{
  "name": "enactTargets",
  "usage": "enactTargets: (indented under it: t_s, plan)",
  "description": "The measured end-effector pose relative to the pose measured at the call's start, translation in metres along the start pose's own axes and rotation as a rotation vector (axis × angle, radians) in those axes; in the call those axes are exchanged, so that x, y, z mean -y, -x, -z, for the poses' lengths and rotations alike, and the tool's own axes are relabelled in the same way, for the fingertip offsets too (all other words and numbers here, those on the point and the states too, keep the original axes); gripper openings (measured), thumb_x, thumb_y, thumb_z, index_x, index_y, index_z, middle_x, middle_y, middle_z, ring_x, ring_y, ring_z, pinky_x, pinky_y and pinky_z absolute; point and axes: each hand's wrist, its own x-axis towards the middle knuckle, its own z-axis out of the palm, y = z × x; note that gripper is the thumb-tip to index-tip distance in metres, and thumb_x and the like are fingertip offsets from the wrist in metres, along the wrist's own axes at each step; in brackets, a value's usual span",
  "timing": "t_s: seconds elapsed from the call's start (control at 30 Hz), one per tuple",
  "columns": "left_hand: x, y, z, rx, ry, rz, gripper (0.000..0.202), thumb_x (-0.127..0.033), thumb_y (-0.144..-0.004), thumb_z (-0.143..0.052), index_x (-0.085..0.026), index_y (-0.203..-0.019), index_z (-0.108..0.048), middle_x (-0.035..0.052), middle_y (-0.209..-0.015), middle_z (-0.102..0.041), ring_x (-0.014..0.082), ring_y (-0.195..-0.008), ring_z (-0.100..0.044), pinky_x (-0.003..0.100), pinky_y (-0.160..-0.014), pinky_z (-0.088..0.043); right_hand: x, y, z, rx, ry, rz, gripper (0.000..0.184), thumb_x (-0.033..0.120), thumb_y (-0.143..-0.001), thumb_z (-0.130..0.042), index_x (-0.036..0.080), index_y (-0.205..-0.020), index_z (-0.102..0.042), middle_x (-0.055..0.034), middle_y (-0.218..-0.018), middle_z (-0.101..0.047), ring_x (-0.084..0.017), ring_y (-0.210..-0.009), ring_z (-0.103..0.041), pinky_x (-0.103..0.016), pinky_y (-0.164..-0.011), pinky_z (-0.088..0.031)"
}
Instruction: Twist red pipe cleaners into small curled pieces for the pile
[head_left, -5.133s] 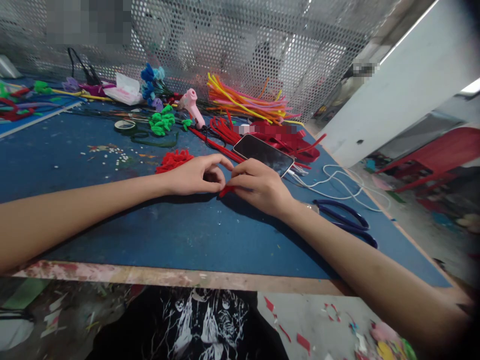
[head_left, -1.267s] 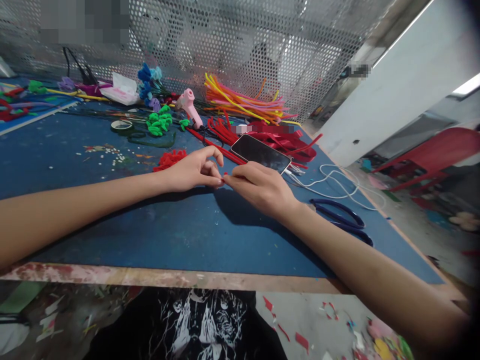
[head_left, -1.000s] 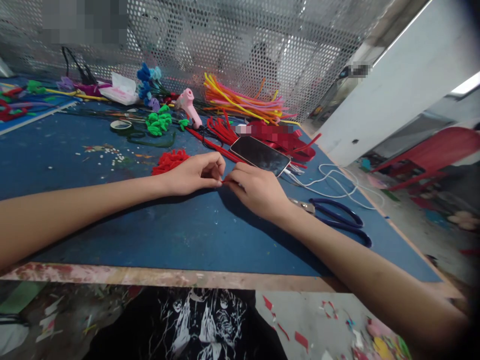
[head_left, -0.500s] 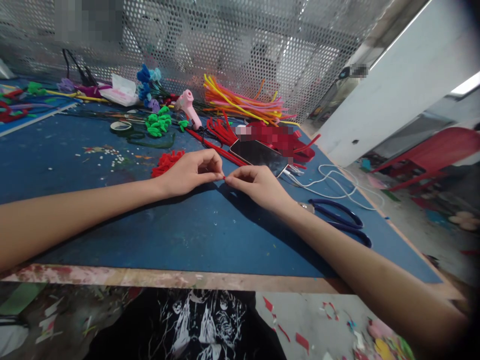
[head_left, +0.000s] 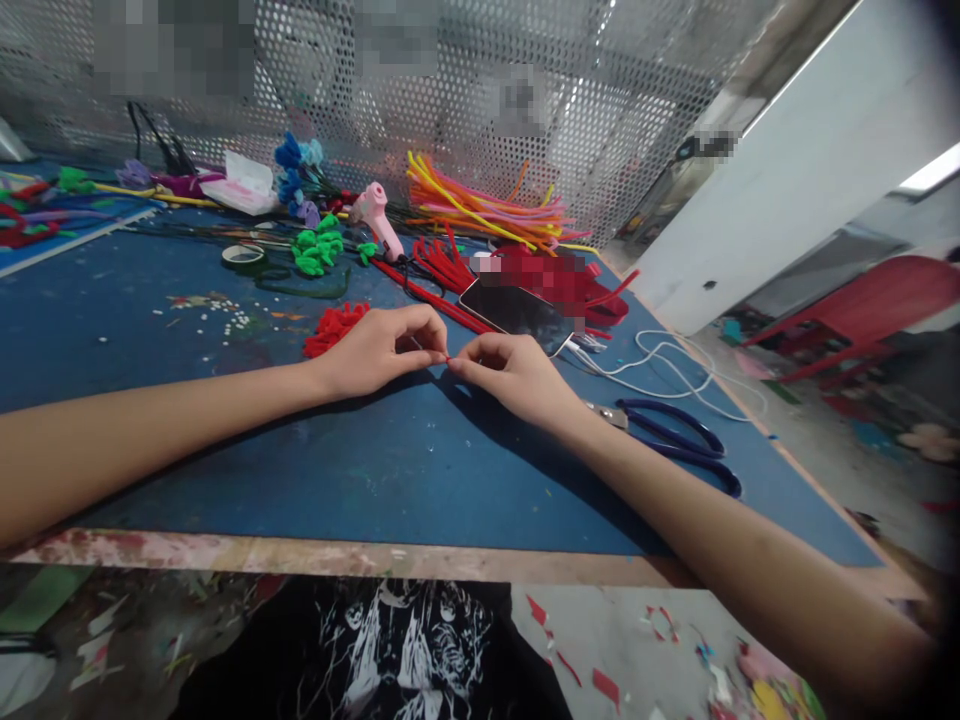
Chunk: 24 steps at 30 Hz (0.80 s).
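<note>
Head view: the left hand has thumb and index tip pinched together on a small thin red piece, its other fingers loosely curled. The right hand grips the same piece from the opposite side, thumb and index brought together, the rest bent in. Most of the piece is hidden by the fingertips; only a speck shows between them, just above the blue flat tabletop.

Room: a broad stretch of blue surface runs from the hands to the near wooden edge strip, with both forearms crossing it. The right edge slants away well beyond the right hand.

Tighter on the far side. A heap of red fuzzy stems sits just behind the left wrist. A black-screened flat phone lies just beyond the right hand, with a white thin cable beside it. Metal cutters with navy looped handles lie near the right forearm, inside the right edge. A pink plastic glue gun stands farther back, before the grey perforated metal panel.
</note>
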Motion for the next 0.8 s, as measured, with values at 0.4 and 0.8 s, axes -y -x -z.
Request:
enactTargets:
  t_s: [0.4,0.8]
  plan:
    - [-0.005,0.002,0.003,-0.018,-0.101,0.034,0.014,-0.024,-0.079,-0.056,-0.016,-0.088,-0.062,0.0022,-0.088,-0.065,0.0119,-0.074,-0.06,0.021,-0.064,-0.047,0.004,-0.002,-0.006,-0.031,0.0,0.12,0.024,0.031,-0.085,-0.042,0.016,-0.069,-0.048,0.0032,-0.062,-0.044,-0.009,-0.058,-0.039,-0.022,-0.055,-0.03]
    - [-0.013,0.005,0.006,-0.055,0.001,0.123,0.016,-0.03,-0.08,-0.054,-0.017,-0.084,-0.063,0.0022,-0.08,-0.065,0.0148,-0.074,-0.059,0.023,-0.068,-0.045,0.013,-0.002,-0.014,0.142,-0.602,-0.174,0.03,0.044,-0.077,-0.053,0.018,-0.065,-0.045,0.0078,-0.041,-0.043,-0.006,-0.034,-0.036,-0.018,-0.035,-0.024]
